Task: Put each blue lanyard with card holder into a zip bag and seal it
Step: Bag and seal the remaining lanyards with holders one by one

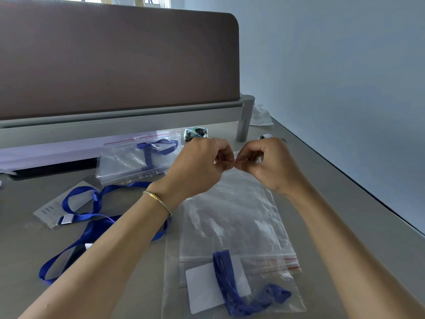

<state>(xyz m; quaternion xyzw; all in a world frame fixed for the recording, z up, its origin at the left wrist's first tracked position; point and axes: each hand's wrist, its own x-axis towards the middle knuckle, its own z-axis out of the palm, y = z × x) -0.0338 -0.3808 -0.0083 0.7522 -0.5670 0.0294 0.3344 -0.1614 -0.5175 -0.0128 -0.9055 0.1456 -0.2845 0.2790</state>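
Observation:
My left hand [202, 165] and my right hand [266, 163] meet fingertip to fingertip and pinch the far edge of a clear zip bag [232, 212] that lies on the grey table [345, 215]. That bag looks empty. Under its near end lies another zip bag [230, 288] holding a blue lanyard with a white card holder. Two loose blue lanyards with card holders [87, 217] lie tangled to the left, partly under my left forearm. A stack of zip bags [135, 157], the top one holding a blue lanyard, sits behind them.
A brown desk divider [115, 61] on a grey rail closes off the back. A small printed packet [196, 133] lies beyond my hands, a crumpled white bag [261, 116] by the divider's post. The table's edge runs diagonally on the right along a pale wall.

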